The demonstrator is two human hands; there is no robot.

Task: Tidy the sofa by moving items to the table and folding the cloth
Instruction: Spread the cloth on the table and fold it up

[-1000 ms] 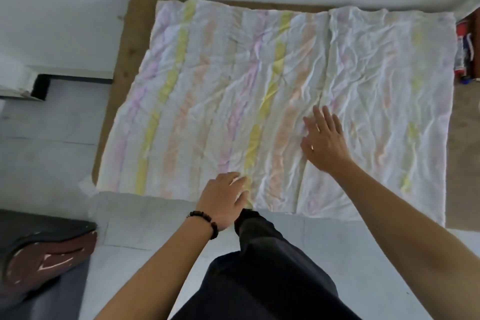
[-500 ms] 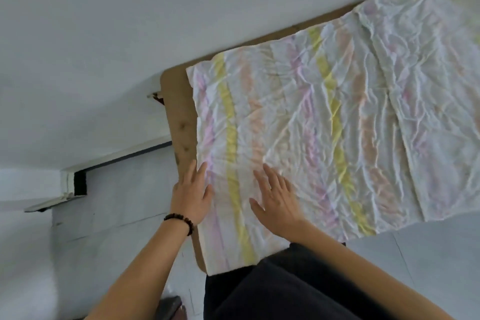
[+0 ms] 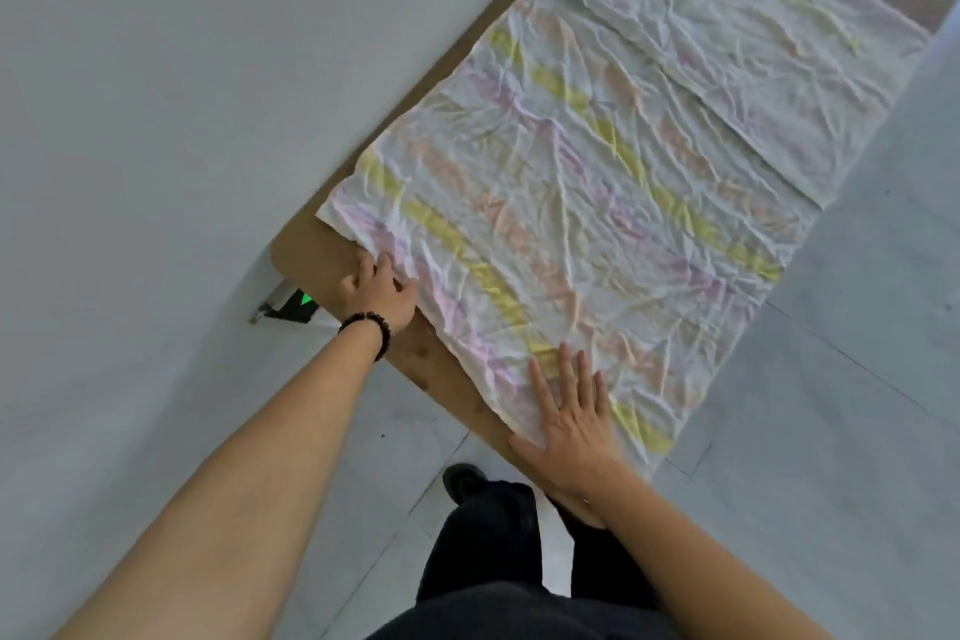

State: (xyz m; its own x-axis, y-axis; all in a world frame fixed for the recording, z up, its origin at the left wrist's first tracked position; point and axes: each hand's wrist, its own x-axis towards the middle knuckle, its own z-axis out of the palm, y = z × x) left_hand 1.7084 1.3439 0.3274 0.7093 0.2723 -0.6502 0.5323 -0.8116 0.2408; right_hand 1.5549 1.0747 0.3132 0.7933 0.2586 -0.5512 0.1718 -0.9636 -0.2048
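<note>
A crumpled white cloth with yellow, pink and orange stripes lies spread over a brown table; its right part is folded over in a second layer. My left hand, with a dark bead bracelet on the wrist, rests at the cloth's left edge, fingers curled on the hem. Whether it pinches the fabric is unclear. My right hand lies flat with fingers apart on the cloth's near corner, palm down.
A white wall runs along the table's far left side. Pale tiled floor surrounds the table. My dark trousers and a shoe stand just below the table's near edge. A small green light shows under the table corner.
The view has swung so the cloth now runs diagonally up to the right. Both hands slid to the cloth's left end, the left one from flat to curled on the hem.
</note>
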